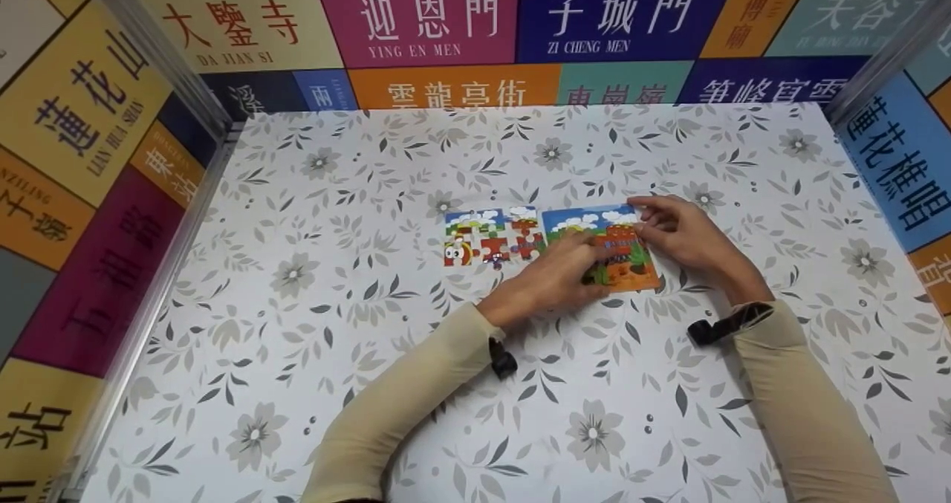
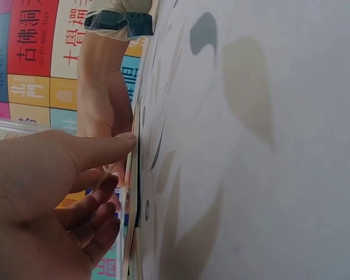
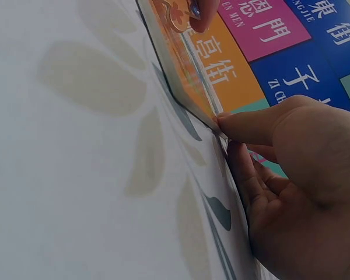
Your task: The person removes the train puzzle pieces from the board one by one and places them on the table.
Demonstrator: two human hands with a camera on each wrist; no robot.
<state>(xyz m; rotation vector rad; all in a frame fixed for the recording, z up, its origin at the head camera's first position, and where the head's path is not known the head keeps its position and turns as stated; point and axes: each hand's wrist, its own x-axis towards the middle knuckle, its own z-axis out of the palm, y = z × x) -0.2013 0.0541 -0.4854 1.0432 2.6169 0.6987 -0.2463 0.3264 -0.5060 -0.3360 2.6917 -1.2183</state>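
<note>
Two small, brightly coloured puzzle pictures lie side by side on the table. In the head view the left one is a jigsaw (image 1: 492, 248) with interlocking shapes and white areas. The right one, a puzzle board (image 1: 640, 271), shows blue sky, orange ground and cacti. My left hand (image 1: 559, 271) is over this board's left part and hides some of it. Between its fingers it pinches a thin puzzle piece (image 3: 176, 16), seen edge-on in the left wrist view. My right hand (image 1: 685, 234) holds the board's right edge (image 3: 213, 123) with thumb and fingertips.
A white tablecloth (image 1: 356, 191) with grey flowers and leaves covers the table. Panels (image 1: 427, 20) with coloured Chinese lettering stand along the back and sides. Both forearms wear beige sleeves (image 1: 416, 384) with black wrist straps.
</note>
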